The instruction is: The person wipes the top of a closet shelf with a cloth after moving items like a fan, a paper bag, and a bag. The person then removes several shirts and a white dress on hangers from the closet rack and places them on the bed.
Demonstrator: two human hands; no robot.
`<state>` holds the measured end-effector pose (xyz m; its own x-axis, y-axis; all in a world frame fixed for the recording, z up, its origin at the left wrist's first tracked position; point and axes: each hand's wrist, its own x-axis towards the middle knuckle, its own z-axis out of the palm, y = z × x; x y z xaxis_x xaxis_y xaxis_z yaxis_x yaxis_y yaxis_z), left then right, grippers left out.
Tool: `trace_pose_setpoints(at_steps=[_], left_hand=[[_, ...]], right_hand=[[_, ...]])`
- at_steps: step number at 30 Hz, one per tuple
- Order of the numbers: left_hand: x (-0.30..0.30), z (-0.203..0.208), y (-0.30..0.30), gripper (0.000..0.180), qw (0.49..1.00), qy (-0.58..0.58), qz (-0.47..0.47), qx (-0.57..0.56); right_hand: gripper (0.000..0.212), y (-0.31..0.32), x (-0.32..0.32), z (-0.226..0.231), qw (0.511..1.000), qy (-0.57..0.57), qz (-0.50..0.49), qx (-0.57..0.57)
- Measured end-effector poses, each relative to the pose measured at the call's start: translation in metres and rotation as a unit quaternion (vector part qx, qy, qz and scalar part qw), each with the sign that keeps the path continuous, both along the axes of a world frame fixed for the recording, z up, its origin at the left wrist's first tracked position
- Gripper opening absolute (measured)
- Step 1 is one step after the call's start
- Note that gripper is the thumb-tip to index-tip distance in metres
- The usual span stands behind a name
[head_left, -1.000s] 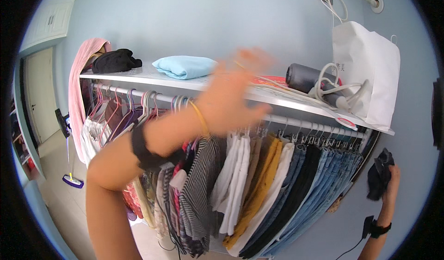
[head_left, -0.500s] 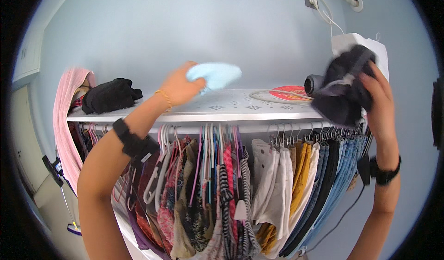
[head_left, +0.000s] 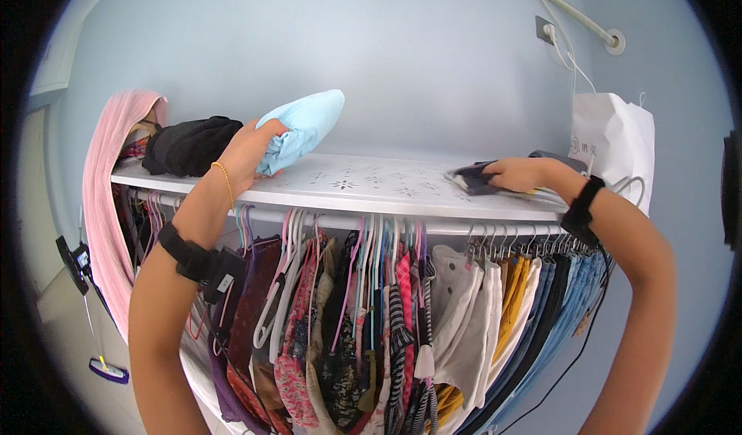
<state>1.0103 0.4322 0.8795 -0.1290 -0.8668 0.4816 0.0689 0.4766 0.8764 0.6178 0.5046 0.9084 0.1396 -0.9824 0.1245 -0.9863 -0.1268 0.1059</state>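
Observation:
My left hand point(head_left: 253, 150) is closed round a folded light blue cloth point(head_left: 308, 124). It holds the cloth tilted over the left part of the white shelf point(head_left: 363, 178), beside a black cloth bundle point(head_left: 192, 146). Toward the right of the shelf, my right hand point(head_left: 524, 174) grips a dark cloth point(head_left: 474, 178), low at the shelf top. That cloth is smeared by motion, so its kind and full shape do not show. Both wrists wear black straps.
Below the shelf, a rail point(head_left: 340, 220) carries several garments on hangers, with jeans point(head_left: 553, 319) at the right. A pink towel point(head_left: 108, 195) drapes over the left end. A white bag point(head_left: 614, 137) stands at the right end. A mop point(head_left: 108, 371) is on the floor at left.
My right hand has lowered the dark cloth from in front of the white bag leftward to the shelf top. My left hand has shifted left with the light blue cloth, toward the black bundle.

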Motion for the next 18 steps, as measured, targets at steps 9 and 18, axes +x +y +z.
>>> trace_pose_setpoints(at_steps=[9, 18], left_hand=[[0.002, 0.003, -0.005, 0.039, 0.997, 0.066, 0.035, -0.001], [0.006, -0.008, -0.024, 0.041, 0.991, 0.095, -0.048, -0.085]], right_hand=[[0.022, 0.052, 0.053, 0.064, 0.918, -0.234, 0.175, -0.27], [0.047, -0.025, 0.118, 0.0, 0.974, -0.174, 0.007, 0.142]])
